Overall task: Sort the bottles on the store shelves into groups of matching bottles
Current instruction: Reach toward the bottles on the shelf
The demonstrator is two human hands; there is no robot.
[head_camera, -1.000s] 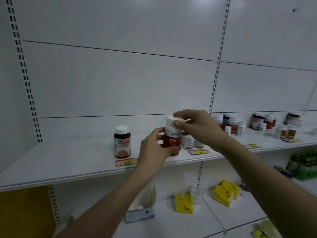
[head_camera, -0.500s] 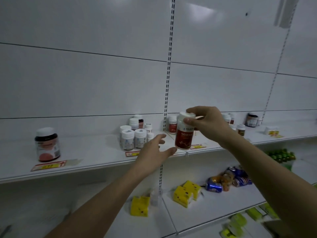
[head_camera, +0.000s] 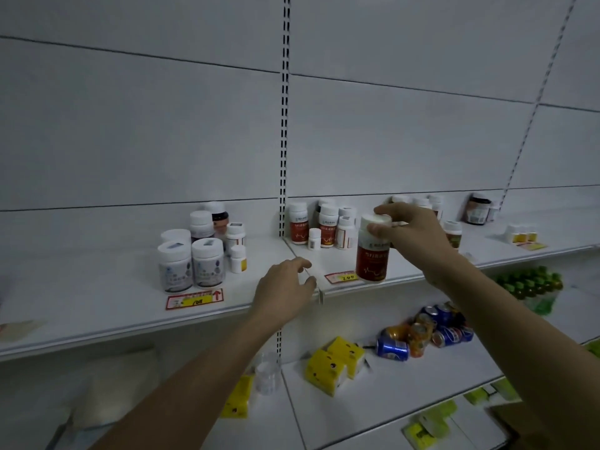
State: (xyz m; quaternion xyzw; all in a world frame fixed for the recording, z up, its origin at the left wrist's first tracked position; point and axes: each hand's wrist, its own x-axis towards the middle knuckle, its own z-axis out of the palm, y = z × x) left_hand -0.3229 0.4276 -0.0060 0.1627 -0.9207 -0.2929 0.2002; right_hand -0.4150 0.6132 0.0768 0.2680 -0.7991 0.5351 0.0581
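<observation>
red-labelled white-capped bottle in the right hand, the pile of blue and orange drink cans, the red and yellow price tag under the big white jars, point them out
red-labelled white-capped bottle [head_camera: 372,259], head view, on its red label
pile of blue and orange drink cans [head_camera: 422,332], head view, on an orange can mid-pile
red and yellow price tag [head_camera: 194,299], head view, on its yellow middle

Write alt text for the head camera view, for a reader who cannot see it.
A person's right hand holds a red-labelled, white-capped bottle by its top above a white store shelf, near two matching red bottles at the back. The left hand hovers open and empty at the shelf edge, right of a cluster of white bottles.
</observation>
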